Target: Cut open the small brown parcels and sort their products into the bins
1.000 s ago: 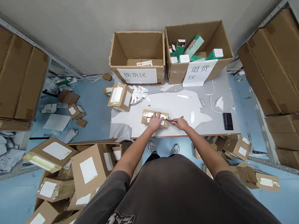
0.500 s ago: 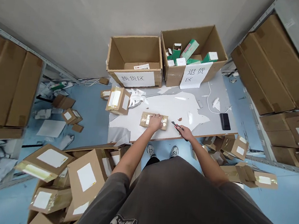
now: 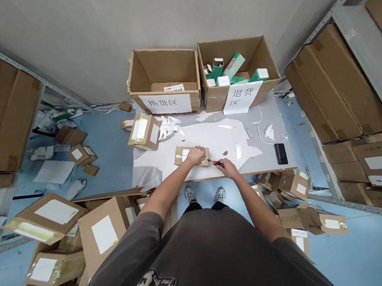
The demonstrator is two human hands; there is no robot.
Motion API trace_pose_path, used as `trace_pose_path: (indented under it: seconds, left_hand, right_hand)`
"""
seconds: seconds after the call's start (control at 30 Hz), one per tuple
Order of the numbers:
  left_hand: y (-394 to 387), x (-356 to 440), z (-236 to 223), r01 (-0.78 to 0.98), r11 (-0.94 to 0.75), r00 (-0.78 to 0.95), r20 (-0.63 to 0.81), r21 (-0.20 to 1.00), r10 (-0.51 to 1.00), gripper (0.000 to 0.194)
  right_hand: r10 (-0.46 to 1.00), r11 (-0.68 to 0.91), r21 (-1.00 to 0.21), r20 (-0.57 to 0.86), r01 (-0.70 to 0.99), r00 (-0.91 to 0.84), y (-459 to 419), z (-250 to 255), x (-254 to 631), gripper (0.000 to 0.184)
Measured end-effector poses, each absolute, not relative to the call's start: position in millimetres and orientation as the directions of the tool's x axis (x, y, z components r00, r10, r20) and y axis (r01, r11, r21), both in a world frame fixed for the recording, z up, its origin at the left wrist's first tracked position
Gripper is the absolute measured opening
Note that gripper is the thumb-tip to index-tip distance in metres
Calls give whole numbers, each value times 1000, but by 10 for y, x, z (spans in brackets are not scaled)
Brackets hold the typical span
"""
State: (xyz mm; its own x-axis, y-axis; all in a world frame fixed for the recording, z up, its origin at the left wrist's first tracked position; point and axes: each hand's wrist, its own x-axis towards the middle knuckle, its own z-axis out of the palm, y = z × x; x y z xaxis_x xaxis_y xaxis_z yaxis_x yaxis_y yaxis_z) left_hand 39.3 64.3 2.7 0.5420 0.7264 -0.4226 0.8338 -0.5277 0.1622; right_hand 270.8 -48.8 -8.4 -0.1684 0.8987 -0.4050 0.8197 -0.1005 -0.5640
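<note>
A small taped cardboard box (image 3: 178, 156) lies flat near the front edge of the table. My left hand (image 3: 195, 154) rests on top of it with the fingers bent, gripping it against the tabletop. In my right hand (image 3: 228, 168) is a red and black utility knife (image 3: 218, 163), held with the fingers wrapped round its handle. The knife's blade end points left and meets the right end of the box; how deep it sits cannot be made out.
Behind stand two open cartons with paper signs: the left one (image 3: 196, 103) and the right one (image 3: 216, 100) holding green boxes. A taped box (image 3: 153, 134) sits at left, a black phone (image 3: 280, 154) at right. A carton of parcels (image 3: 75, 201) is at lower left; shelves flank both sides.
My right hand has moved left, bringing the knife from beside the box to its right end. My left hand stays on the box, its fingers now more bent. The whole view has shifted slightly.
</note>
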Motion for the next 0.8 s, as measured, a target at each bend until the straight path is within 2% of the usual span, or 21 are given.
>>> trace_pose_path:
  seconds: [0.13, 0.33, 0.47, 0.6, 0.8]
  left_hand:
    - [546, 332, -60, 805, -574, 582, -383, 149, 717, 49]
    - [465, 291, -153, 810, -566, 582, -329, 153, 744, 51]
    - [398, 271, -187, 822, -552, 564, -335, 140, 755, 46]
    - [261, 242, -272, 801, -568, 598, -313, 192, 738, 44]
    - [251, 226, -293, 817, -537, 576, -322, 210, 751, 44]
  right_hand:
    - [886, 25, -427, -409, 904, -218, -320, -73, 2599, 34]
    - [872, 155, -332, -397, 930, -287, -213, -64, 2556, 38]
    - [874, 188, -310, -379, 932, -303, -207, -78, 2586, 40]
    - [890, 167, -295, -366, 941, -273, -108, -77, 2662, 40]
    - [884, 174, -354, -356, 919, -304, -54, -56, 2808, 39]
